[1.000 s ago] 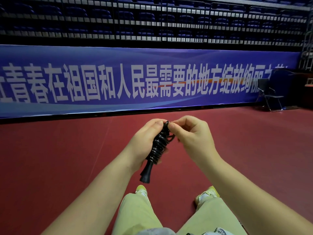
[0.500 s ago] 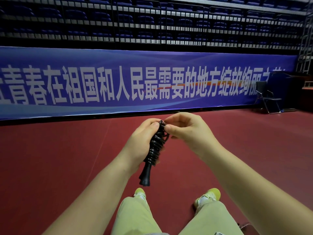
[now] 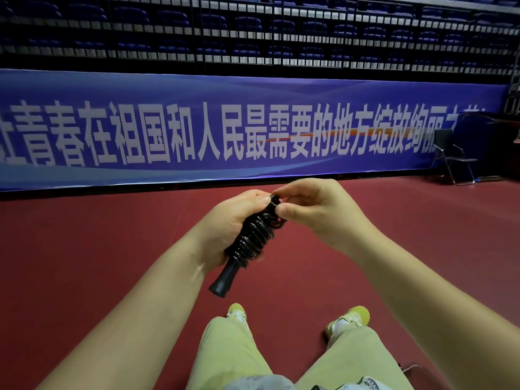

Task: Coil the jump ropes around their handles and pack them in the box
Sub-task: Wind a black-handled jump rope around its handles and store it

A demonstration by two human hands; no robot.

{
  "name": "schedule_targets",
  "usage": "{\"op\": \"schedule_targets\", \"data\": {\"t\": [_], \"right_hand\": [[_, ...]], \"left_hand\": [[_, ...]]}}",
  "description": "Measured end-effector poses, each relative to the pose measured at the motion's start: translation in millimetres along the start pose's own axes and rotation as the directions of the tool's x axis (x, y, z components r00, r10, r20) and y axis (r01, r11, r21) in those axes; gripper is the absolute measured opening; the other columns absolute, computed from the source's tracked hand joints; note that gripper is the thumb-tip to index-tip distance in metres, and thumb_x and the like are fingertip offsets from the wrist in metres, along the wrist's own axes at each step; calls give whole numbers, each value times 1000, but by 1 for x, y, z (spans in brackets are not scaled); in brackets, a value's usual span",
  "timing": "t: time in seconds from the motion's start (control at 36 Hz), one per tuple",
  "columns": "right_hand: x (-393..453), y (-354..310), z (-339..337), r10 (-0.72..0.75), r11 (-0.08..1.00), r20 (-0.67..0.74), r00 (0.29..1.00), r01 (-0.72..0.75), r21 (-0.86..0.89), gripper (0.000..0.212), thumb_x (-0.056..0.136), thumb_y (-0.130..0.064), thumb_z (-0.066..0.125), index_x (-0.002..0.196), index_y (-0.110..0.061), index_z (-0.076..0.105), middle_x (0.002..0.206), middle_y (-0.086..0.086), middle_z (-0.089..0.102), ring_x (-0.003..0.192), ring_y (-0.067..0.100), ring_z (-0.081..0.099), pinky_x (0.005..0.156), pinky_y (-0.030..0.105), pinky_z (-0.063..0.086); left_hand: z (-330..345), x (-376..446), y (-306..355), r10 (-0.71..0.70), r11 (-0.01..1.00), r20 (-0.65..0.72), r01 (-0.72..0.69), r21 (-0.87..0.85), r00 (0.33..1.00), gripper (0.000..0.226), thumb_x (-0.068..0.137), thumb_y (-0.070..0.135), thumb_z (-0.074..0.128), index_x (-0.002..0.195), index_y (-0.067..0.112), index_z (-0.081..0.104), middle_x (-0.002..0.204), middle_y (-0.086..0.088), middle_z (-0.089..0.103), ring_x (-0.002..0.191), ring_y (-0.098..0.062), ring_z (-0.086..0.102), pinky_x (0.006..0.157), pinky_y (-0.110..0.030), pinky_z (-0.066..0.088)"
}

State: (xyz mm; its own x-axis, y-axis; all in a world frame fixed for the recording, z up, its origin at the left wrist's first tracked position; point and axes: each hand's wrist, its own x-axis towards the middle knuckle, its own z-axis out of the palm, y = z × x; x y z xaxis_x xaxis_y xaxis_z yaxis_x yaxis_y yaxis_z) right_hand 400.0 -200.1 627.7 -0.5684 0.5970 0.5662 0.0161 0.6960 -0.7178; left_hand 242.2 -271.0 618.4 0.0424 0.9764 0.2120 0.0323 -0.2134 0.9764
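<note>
You are holding the black jump rope, its glossy cord coiled tightly around the black plastic handles (image 3: 253,237), in front of you above the dark red sports floor (image 3: 84,263). Your left hand (image 3: 233,223) is gripping the bundle from its left side, with the fingers curled behind the coils and the thumb lying along the top near the upper end. The flared lower end of a handle is sticking out below your palm, pointing down and to the left towards your knees. Your right hand (image 3: 315,209) is pinching at the upper end of the bundle, the thumb and forefinger closing on the cord just where the last turns are sitting; the other fingers are curling loosely above. A small loose loop of cord is showing under your right thumb, beside the coils.

Below, your legs in pale khaki trousers (image 3: 233,353) and yellow-green sports shoes (image 3: 349,319) are resting on the floor. Ahead, a long blue banner with white characters (image 3: 225,130) is running along the foot of the dark blue stands, and a black folding chair (image 3: 450,156) is standing at the right.
</note>
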Motion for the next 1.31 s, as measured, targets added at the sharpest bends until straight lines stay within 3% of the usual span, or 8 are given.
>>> {"op": "schedule_targets", "data": {"t": [0.22,0.44,0.61,0.72,0.89,1.08,1.19,1.31], "right_hand": [[0,4,-1,-7,1000,-7,1000,7,-22,17,84,-9,71,82,-25,67,73,-10,70,66,-2,64,63,14,47],[-6,7,7,-34,998,-105,994,40,52,15,88,-8,67,85,-22,64,77,-8,66,68,0,60,63,15,46],[-5,7,2,-66,998,-178,982,63,-22,16,82,-28,74,79,-41,65,95,-5,58,79,15,54,75,28,47],[-6,9,-7,7,979,36,999,-14,201,19,79,-30,67,97,-28,72,95,-2,71,87,18,66,77,31,51],[-11,9,-26,53,922,377,925,-190,338,21,81,-30,66,87,-11,73,82,7,68,76,20,62,72,30,50],[-11,17,-33,282,913,417,864,-375,160,24,69,-35,74,73,-13,68,75,4,60,80,24,46,82,42,32],[-9,10,-37,307,938,411,858,-345,21,14,72,-31,75,74,-18,70,71,-6,64,70,8,53,77,33,36],[-8,12,-38,253,967,323,912,-253,-43,10,83,-19,71,74,-17,69,69,-6,65,66,4,56,75,27,40]], "left_hand": [[10,-1,-2,-14,1000,-54,14,0,998,23,98,27,45,98,7,58,67,-3,60,51,-14,54,42,-29,49],[14,1,0,51,992,-107,-38,117,993,22,98,31,48,97,12,60,74,-1,63,55,-11,59,49,-31,48],[11,-4,6,75,992,-18,-72,103,997,27,94,33,54,98,7,59,79,-11,60,58,-17,58,48,-31,48],[13,-8,6,12,1000,117,-12,4,993,42,83,36,52,108,4,59,82,-11,64,71,-19,63,48,-32,51],[21,-12,-7,-56,992,246,82,-94,967,53,84,33,50,123,-4,54,103,-21,60,83,-23,64,49,-31,51],[26,-11,-12,-105,994,239,110,-5,965,42,83,33,52,108,1,60,85,-14,66,71,-18,65,49,-31,49],[26,-11,-15,-116,993,215,105,62,970,36,81,35,54,99,5,61,83,-16,67,63,-18,62,49,-30,49],[26,-5,-17,-125,992,210,116,54,970,37,80,34,55,99,3,60,81,-16,67,59,-18,61,48,-29,49]]}}
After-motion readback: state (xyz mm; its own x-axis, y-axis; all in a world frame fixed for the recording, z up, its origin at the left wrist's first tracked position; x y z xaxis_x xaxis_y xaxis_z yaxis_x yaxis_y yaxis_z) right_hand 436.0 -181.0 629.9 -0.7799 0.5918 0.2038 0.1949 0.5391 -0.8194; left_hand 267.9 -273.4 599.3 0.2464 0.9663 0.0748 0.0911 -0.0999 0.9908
